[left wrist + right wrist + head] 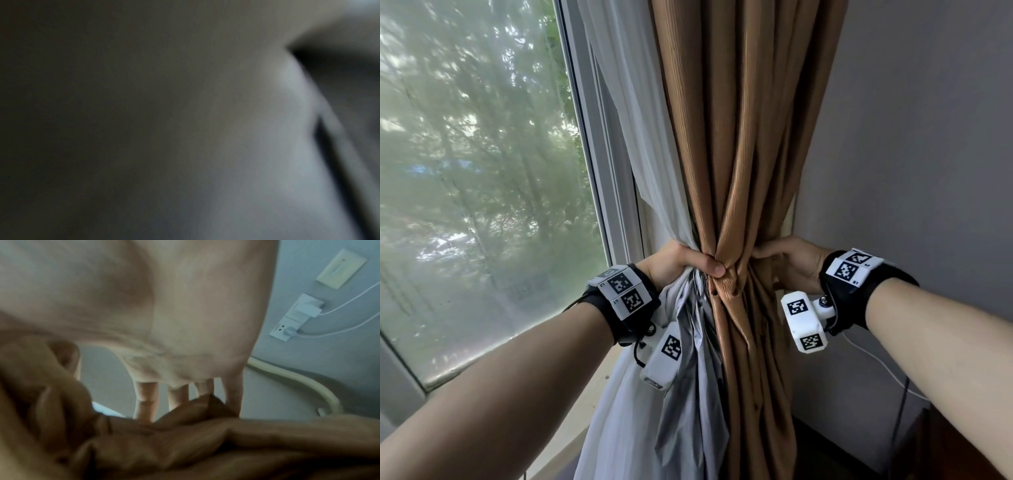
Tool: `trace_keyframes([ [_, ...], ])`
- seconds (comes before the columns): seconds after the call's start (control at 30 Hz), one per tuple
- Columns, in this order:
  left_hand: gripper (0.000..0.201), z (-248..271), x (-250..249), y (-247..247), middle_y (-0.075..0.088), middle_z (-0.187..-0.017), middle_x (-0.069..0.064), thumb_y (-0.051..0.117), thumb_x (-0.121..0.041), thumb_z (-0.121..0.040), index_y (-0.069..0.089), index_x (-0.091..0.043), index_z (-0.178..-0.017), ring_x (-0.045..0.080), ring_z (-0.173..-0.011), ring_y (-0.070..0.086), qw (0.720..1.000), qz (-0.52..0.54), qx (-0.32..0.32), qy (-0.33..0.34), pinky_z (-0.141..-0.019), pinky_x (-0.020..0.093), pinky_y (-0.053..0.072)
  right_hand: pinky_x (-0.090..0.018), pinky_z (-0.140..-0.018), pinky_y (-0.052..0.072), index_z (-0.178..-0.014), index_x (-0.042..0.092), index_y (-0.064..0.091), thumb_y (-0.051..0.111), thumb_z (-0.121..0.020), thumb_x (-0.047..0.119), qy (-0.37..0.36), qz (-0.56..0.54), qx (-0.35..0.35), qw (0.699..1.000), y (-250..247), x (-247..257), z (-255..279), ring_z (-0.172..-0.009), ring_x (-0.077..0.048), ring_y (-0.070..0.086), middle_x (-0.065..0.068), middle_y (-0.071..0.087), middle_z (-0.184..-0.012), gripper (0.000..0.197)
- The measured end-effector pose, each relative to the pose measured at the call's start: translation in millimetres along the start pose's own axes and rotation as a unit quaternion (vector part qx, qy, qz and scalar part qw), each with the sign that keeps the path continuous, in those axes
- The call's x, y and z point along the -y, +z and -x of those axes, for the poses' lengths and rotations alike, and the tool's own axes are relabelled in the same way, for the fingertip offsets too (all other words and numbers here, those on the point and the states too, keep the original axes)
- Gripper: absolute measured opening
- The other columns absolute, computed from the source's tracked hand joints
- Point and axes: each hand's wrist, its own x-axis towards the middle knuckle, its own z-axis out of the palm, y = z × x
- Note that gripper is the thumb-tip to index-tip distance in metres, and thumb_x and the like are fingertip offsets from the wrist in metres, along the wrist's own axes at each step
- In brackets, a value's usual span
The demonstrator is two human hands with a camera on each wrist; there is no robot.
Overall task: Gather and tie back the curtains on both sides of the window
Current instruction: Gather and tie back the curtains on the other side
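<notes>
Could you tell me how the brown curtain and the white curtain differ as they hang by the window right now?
The brown curtain is opaque, ribbed fabric; the white curtain is thin and pale, letting light through. The brown curtain hangs nearer the wall, the white curtain nearer the window. The left hand grips the white curtain's side of the bundle; the right hand is at the brown curtain's side. Both are gathered at one waist and flare out below it.

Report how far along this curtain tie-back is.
Done: the brown curtain and white sheer are bunched beside the window. In hand: the left hand grips the bunch, and the right hand reaches behind it. Left: no tie is visible; the other side is out of view.
</notes>
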Motion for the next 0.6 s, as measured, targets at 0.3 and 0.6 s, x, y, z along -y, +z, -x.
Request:
trace_keyframes([
  [0.3,0.067,-3,5,-7,0.08,-0.093,0.008,0.09,-0.013,-0.044,0.068,0.002,-0.106,0.022,-0.088,0.077,1.0,0.012,-0.009,-0.018,-0.08,0.03,0.059,-0.026,-0.063,0.048,-0.086,0.009,0.066,0.04,-0.081,-0.019,0.032,0.04,-0.061,0.997,-13,-12,-8,-0.071,-0.019,0.062,-0.006,0.067,-0.075,0.038],
  [0.6,0.043,-1,4,-4,0.08,-0.095,0.006,0.084,-0.009,-0.051,0.081,-0.011,-0.094,0.02,-0.091,0.077,1.0,0.01,0.003,-0.002,-0.084,0.028,0.058,-0.03,-0.062,0.034,-0.082,0.008,0.064,0.047,-0.086,-0.006,0.045,0.195,-0.105,0.974,-6,-14,-20,-0.059,-0.022,0.047,-0.015,0.054,-0.072,0.023],
])
